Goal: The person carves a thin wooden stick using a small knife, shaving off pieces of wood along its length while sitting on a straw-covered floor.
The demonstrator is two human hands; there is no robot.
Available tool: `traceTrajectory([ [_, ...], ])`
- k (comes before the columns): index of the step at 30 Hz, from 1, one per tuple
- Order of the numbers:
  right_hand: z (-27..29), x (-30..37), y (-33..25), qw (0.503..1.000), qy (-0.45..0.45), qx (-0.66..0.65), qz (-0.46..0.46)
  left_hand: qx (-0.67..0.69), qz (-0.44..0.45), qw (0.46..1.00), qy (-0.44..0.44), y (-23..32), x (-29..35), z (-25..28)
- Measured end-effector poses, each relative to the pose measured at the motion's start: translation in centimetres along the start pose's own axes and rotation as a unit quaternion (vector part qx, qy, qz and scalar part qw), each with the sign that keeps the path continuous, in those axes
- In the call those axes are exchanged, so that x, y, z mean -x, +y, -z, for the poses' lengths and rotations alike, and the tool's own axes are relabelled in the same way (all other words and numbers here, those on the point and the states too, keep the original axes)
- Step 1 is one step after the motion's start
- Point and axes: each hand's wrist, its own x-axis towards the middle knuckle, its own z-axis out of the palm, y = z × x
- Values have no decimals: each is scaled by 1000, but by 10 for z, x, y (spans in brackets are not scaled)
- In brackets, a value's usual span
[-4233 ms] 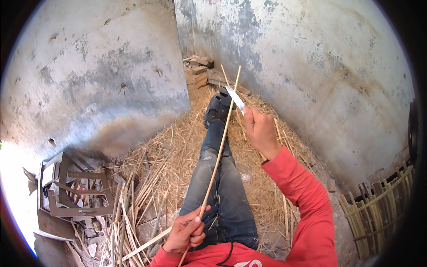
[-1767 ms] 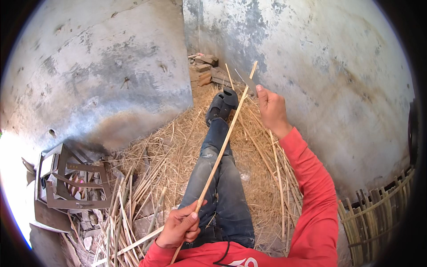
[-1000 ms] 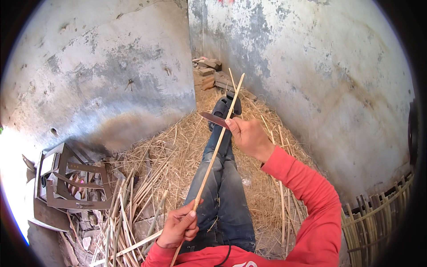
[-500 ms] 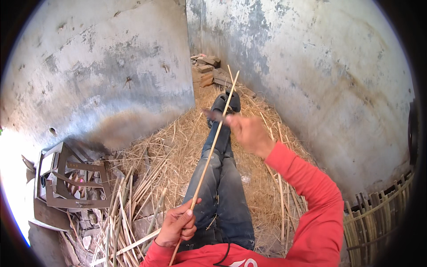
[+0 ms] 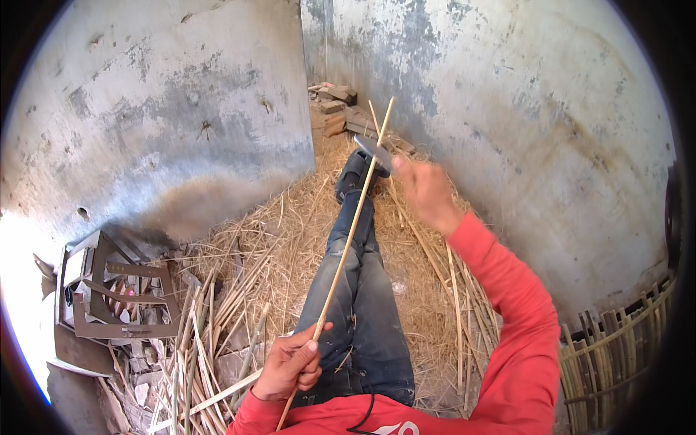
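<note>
A long, thin bamboo strip (image 5: 341, 268) slants from my lap up past my shoes. Near its lower end my left hand (image 5: 291, 365) is closed around it, thumb on top. Farther along, my right hand (image 5: 429, 190) grips a knife (image 5: 373, 153) whose metal blade lies across the strip close to its far end. The handle is hidden inside my fingers. Beneath the strip stretch my legs in dark jeans (image 5: 341, 304), ending in dark shoes (image 5: 353, 176). A second thin strip (image 5: 374, 116) crosses behind the far tip.
Straw-like shavings (image 5: 413, 319) cover the floor on both sides. Loose bamboo strips (image 5: 203, 341) pile up at the left, beside a broken brown frame (image 5: 127, 331). A slatted bamboo piece (image 5: 616, 355) stands at the right. Bricks (image 5: 335, 101) lie in the corner between worn walls (image 5: 522, 109).
My right hand has moved the knife farther up the strip, toward its far tip, and slightly right. My left hand keeps its hold in nearly the same place.
</note>
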Motion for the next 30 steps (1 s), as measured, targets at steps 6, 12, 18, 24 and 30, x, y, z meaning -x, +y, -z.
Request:
traceTrajectory([
  [6, 3, -18, -4, 998, 26, 10, 48, -55, -27, 997, 40, -5, 2, -3],
  [12, -23, 11, -15, 979, -25, -22, 201, -31, -26, 998, 39, -4, 1, 1],
  [18, -23, 13, -8, 992, -23, 8, 124, -13, -11, 999, 27, -4, 9, 7],
  [24, -30, 22, -7, 993, -24, -50, 108, -3, -6, 1000, 24, 1, 2, 9],
  [30, -18, 27, 0, 997, 9, -53, 51, 8, -6, 1000, 19, -7, 8, 13],
])
